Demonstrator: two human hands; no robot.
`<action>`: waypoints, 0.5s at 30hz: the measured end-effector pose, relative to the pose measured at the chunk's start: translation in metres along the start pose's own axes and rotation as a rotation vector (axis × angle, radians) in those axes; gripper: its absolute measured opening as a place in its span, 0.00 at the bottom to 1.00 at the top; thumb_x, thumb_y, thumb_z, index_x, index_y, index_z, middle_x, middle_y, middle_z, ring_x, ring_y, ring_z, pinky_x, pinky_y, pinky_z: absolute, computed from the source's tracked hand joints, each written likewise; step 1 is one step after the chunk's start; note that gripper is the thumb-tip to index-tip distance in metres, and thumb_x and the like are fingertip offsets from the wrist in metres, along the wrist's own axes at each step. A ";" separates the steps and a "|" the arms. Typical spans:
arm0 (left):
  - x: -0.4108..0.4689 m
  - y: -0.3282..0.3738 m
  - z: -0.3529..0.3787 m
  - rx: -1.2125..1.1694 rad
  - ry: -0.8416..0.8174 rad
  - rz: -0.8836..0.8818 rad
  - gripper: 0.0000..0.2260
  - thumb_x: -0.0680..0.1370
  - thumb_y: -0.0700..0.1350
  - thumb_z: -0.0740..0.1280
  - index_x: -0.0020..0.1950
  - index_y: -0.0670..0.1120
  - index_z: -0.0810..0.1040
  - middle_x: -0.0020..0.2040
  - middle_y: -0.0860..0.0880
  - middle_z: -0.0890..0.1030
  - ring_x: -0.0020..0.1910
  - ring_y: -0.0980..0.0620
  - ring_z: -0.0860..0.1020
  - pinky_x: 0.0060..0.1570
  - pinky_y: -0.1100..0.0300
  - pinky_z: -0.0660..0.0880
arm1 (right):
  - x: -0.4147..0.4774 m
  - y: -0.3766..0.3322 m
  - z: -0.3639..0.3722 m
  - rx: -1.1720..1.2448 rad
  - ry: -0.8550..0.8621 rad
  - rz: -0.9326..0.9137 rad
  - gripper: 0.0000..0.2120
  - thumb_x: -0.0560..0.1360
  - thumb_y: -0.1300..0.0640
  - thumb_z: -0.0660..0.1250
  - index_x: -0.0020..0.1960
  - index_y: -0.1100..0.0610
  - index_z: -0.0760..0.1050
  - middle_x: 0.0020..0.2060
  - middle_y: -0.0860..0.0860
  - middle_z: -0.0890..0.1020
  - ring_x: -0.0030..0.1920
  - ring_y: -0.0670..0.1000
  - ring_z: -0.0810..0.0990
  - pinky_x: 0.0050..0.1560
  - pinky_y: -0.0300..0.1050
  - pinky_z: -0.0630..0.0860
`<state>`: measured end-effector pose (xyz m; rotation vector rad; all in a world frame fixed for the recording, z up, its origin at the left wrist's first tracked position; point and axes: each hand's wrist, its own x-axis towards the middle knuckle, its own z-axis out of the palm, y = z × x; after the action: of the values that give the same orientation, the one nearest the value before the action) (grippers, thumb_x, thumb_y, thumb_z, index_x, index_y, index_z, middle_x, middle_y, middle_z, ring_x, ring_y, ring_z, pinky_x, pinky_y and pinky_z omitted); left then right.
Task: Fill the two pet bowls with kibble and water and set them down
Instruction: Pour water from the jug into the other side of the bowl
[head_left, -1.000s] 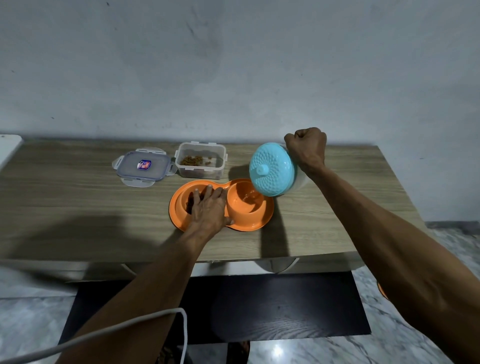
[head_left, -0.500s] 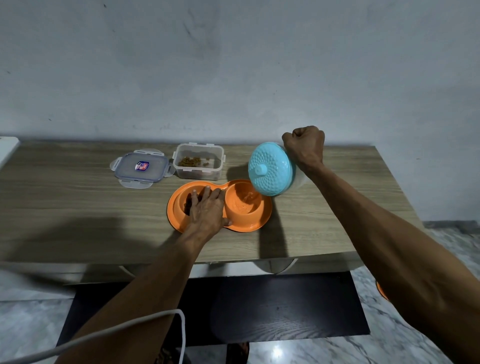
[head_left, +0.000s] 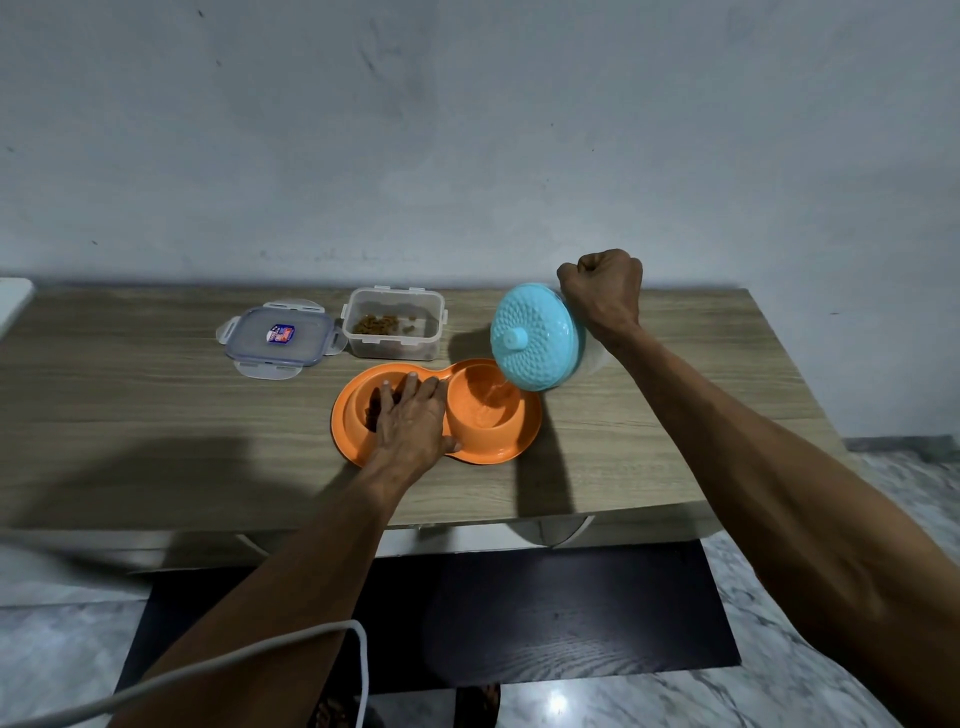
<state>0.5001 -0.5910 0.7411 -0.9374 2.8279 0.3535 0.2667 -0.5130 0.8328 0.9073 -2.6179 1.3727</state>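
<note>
The right hand (head_left: 602, 291) fists the tipped blue jug (head_left: 535, 338) so water streams into the right bowl (head_left: 480, 405); the left hand (head_left: 410, 421) lies flat, open, steadying the orange feeder (head_left: 498, 452).

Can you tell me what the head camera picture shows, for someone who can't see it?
The right hand tips a blue-lidded jug, pouring water into the right cup of an orange double pet bowl. The left hand rests over the left cup. Behind sit an open kibble container and its lid.
</note>
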 end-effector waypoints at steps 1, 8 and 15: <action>0.000 0.000 0.000 -0.002 0.001 -0.001 0.42 0.73 0.57 0.71 0.79 0.46 0.54 0.79 0.46 0.59 0.79 0.42 0.51 0.74 0.38 0.46 | 0.000 0.000 0.000 0.000 -0.004 0.002 0.15 0.64 0.59 0.63 0.23 0.63 0.63 0.24 0.56 0.58 0.30 0.52 0.56 0.31 0.45 0.61; 0.001 0.001 0.000 -0.004 -0.001 -0.005 0.42 0.73 0.57 0.71 0.79 0.46 0.54 0.79 0.46 0.59 0.79 0.42 0.51 0.75 0.38 0.46 | -0.001 -0.004 -0.001 0.001 -0.001 -0.025 0.16 0.64 0.60 0.63 0.23 0.59 0.60 0.24 0.55 0.57 0.29 0.51 0.55 0.31 0.43 0.60; 0.000 0.000 0.002 -0.027 0.009 -0.003 0.42 0.72 0.56 0.72 0.79 0.47 0.55 0.79 0.46 0.60 0.79 0.42 0.51 0.75 0.37 0.45 | 0.001 -0.001 0.002 0.002 0.008 -0.031 0.15 0.64 0.59 0.62 0.24 0.67 0.63 0.24 0.56 0.58 0.29 0.52 0.56 0.32 0.44 0.61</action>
<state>0.5001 -0.5904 0.7392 -0.9514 2.8361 0.3895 0.2670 -0.5156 0.8323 0.9361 -2.5858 1.3686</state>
